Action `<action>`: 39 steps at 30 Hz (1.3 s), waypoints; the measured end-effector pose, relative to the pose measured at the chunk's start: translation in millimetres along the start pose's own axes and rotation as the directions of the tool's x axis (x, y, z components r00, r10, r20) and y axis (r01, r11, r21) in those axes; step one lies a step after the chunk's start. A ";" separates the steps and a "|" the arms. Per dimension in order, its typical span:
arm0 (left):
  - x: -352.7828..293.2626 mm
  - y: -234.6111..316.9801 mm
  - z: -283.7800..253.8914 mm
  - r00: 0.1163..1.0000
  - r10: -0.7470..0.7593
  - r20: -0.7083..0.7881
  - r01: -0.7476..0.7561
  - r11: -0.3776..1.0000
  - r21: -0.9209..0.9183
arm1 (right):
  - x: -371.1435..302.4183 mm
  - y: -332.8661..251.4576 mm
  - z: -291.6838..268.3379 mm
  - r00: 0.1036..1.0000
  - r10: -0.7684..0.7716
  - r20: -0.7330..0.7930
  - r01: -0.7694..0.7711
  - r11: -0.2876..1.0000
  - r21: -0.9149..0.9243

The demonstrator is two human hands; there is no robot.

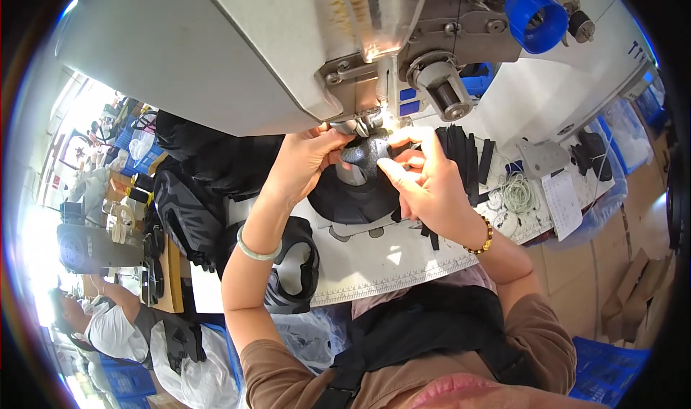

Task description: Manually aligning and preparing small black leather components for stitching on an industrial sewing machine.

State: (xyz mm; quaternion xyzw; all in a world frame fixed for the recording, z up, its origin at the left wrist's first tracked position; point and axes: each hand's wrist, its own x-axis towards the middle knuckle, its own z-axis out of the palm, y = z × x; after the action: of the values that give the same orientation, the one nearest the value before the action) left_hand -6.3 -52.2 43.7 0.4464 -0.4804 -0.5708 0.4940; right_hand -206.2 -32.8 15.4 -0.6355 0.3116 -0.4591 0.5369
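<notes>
Under the needle area of a large white sewing machine (209, 56), I hold a black and speckled-grey shoe upper (342, 202) with a curved opening. My left hand (306, 157) pinches its left edge close to the presser foot (368, 121), thumb and fingers pressed together. My right hand (432, 182) grips the upper's right side, the index finger near the lit stitching spot and the other fingers curled. The exact stitching point is partly hidden by my fingers and the machine head.
Black shoe uppers (291, 265) lie piled left on the white table (360, 276), which has a ruler along its front edge. To the right are black strips (471, 161), a pale cord bundle (517, 194) and a paper sheet (563, 202). Another person (115, 330) sits far left.
</notes>
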 end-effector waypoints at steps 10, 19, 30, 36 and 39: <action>3.5 2.9 -2.1 0.995 -0.044 -0.084 0.039 0.997 -0.060 | 6.1 12.3 -5.0 0.996 -0.077 -0.033 0.078 0.996 0.033; -3.4 5.1 2.8 0.999 -0.032 -0.028 0.032 0.999 0.016 | 3.8 12.0 -16.9 0.979 -0.146 0.140 0.151 0.988 -0.027; 0.5 1.4 4.0 0.998 0.016 -0.059 -0.014 0.999 0.043 | 4.7 8.2 -14.3 0.983 -0.153 0.097 0.170 0.966 -0.195; -8.4 7.0 2.5 1.000 0.016 0.015 -0.016 0.998 0.052 | 0.4 -6.2 -17.0 0.890 -0.446 0.091 0.429 0.756 -0.495; -27.9 9.0 -5.5 0.999 -0.028 0.046 0.015 0.962 0.272 | 0.2 -22.9 -11.6 0.792 -0.585 0.176 0.583 0.638 -0.502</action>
State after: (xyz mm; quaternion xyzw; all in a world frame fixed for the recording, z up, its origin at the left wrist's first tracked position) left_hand 3.5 -25.5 52.8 0.5009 -0.5611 -0.5157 0.4102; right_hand -218.9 -32.3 37.7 -0.8236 0.2049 -0.5037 0.1612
